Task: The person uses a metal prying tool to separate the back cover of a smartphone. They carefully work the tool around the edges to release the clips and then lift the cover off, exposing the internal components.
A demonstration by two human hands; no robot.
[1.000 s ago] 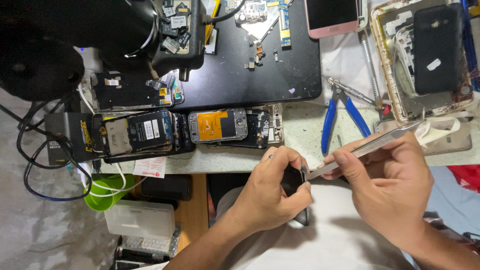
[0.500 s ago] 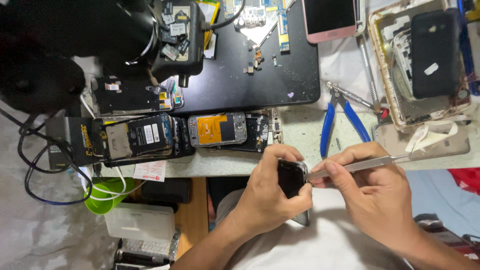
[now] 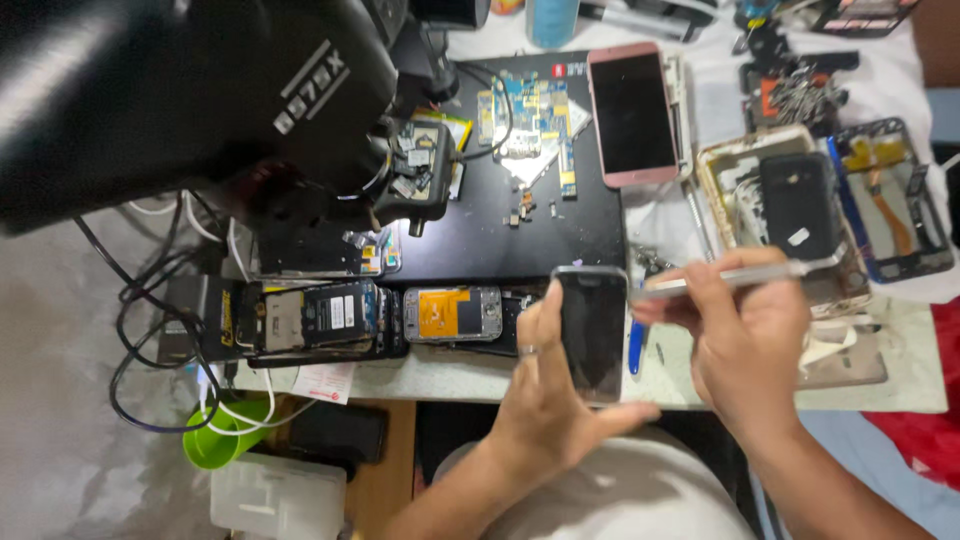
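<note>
Above the near edge of the cluttered tabletop (image 3: 900,395), we held a dark, glossy rectangular phone (image 3: 590,335) upright in our left hand (image 3: 545,400), thumb along its left side and fingers wrapped behind it, a ring showing on one finger. Our right hand (image 3: 750,345) was closed around a slim silver metal tool (image 3: 740,278), pinched between thumb and fingers, lying nearly level with its tip just beside the phone's upper right edge; whether it touched we could not tell. Behind the phone, on the tabletop, lay a row of opened phones with their insides showing (image 3: 380,318), one with an orange patch. Farther back sat a black work mat (image 3: 480,240) carrying a blue circuit board (image 3: 530,110) and a pink phone with a dark screen (image 3: 632,112). Blue plier handles (image 3: 636,360) peeked out between our hands. A large black blurred device (image 3: 180,90) filled the upper left, and a green cup (image 3: 215,440) hung below the table edge among white cables.
</note>
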